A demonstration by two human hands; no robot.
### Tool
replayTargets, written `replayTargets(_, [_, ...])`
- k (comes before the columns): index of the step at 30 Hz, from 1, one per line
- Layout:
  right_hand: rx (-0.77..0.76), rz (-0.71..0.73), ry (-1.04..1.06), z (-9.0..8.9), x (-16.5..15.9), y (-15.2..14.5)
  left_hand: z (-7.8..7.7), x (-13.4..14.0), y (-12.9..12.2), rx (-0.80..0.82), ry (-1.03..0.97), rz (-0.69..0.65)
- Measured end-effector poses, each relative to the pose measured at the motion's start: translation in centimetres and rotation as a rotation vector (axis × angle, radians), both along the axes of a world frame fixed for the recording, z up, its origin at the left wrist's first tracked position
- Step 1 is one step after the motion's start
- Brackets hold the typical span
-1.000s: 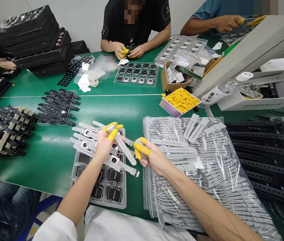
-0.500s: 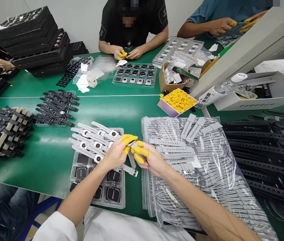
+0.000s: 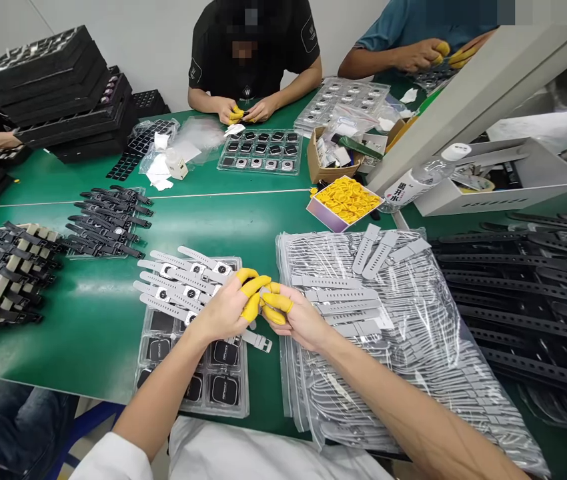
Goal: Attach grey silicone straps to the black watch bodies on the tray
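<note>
My left hand (image 3: 231,303) and my right hand (image 3: 296,313), both in yellow finger cots, meet over the table with fingers closed. Between the fingertips shows a bit of grey watch strap (image 3: 263,292), which my right hand pinches. The left fingers grip a smartwatch body, now almost wholly covered by them. Beneath and left of my left hand, several smartwatches with grey straps (image 3: 161,281) lie face down across a clear plastic tray (image 3: 244,395). Dark square watch faces (image 3: 224,389) sit in its near pockets. Right of my right hand, loose grey straps (image 3: 346,296) rest on a bagged pile of straps (image 3: 413,360).
Black straps (image 3: 503,313) lie far right. Beyond the bags stand a box of yellow finger cots (image 3: 348,202), a tilted water bottle (image 3: 426,179) and a slanted post (image 3: 463,100). Black-strapped watches (image 3: 106,220) lie left. Co-workers sit across the table, one handling a small item (image 3: 246,115).
My fingers have closed further around the watch and strap, hiding the dark case edge and the hanging strap end seen before. The whole view has shifted slightly.
</note>
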State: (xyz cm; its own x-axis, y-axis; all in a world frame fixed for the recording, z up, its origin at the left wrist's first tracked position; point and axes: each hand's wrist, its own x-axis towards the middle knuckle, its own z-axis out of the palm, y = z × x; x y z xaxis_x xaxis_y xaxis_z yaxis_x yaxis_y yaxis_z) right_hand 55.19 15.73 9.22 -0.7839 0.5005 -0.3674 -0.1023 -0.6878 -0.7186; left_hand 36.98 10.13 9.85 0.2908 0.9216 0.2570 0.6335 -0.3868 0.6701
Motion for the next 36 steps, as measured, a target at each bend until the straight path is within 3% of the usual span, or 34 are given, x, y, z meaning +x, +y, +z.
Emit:
replayTargets(5, [0.224,-0.034,0.038,-0.5,0.4,0.0,1.6,0.0,0.0,0.034,-0.075,-0.074])
replayTargets(10, [0.794,-0.127,-0.080,0.0,1.3,0.4,5.0,-0.3,-1.3,0.124,0.258,0.019])
replayTargets(13, [1.086,-0.050,-0.176,0.4,1.5,0.7,6.6,-1.9,-2.5,0.105,0.417,0.079])
replayTargets(16, [1.201,0.081,-0.221,0.1,1.4,0.8,7.3,-4.4,-3.6,0.043,0.562,0.114])
replayTargets(21, [1.366,0.177,-0.182,0.0,1.0,0.4,7.9,-7.5,-5.6,0.028,0.776,0.117])
replayTargets(24, [1.389,0.267,-0.116,0.7,1.0,0.4,8.6,-8.8,-7.1,0.006,0.749,0.055])
replayTargets(26, [1.387,0.254,-0.158,1.1,1.5,0.9,9.1,-10.0,-8.3,-0.065,0.688,0.063])
replayTargets(28, [1.426,0.174,-0.380,1.2,2.5,2.1,9.2,-11.8,-9.3,-0.181,0.642,0.100])
replayTargets(30, [1.505,0.144,-0.743,0.7,3.7,3.8,8.6,-13.7,-10.3,-0.328,0.603,0.129])
replayTargets(33, [1.588,0.292,-1.127,-0.6,5.5,6.1,7.0,-16.2,-11.2,-0.554,0.501,0.152])
replayTargets(36, [1.569,0.427,-1.202,-1.9,6.6,7.3,5.2,-17.2,-11.5,-0.666,0.371,0.226])
